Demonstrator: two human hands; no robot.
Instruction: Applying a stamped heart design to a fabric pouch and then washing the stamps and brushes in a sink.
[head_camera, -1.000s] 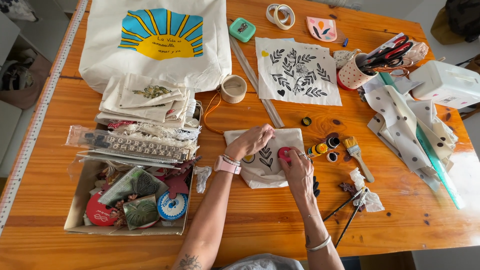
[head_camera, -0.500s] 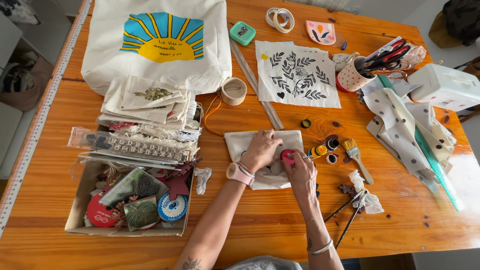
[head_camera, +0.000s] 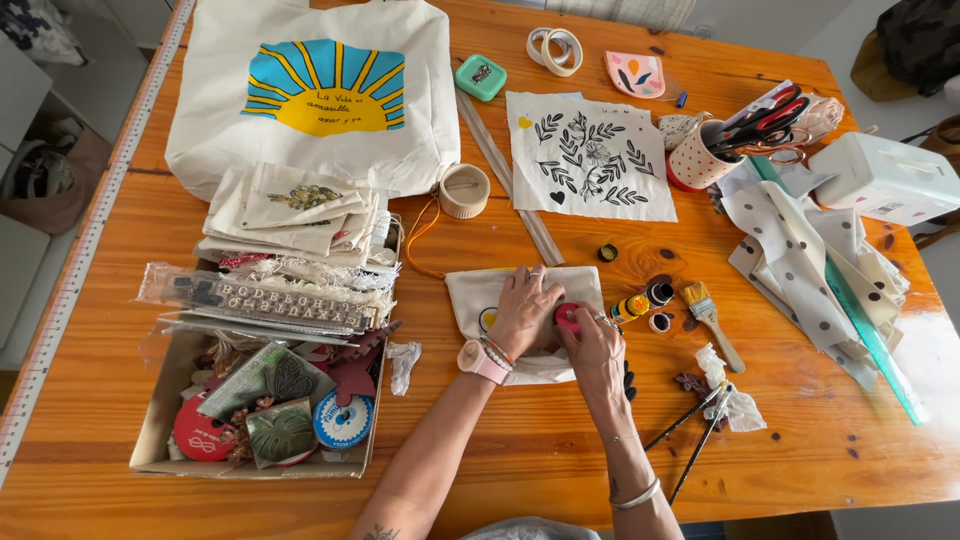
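Right fingers (head_camera: 585, 325): a small round pink stamp (head_camera: 567, 316) is being pinched and pressed down onto the fabric.
Left fingers (head_camera: 528, 290): being spread flat, nothing gripped, the cloth being pinned.
Left hand (head_camera: 520, 315): being rested beside the right hand (head_camera: 598, 352).
Cream fabric pouch (head_camera: 480, 295): being held flat at mid-table (head_camera: 500, 450); judged soft, light, prone to sliding, best held by its edges.
Stamp handling: judged light and rigid, best taken by its sides.
Nearby: paint bottles (head_camera: 640, 302) and a brush (head_camera: 712, 315) are lying just right.
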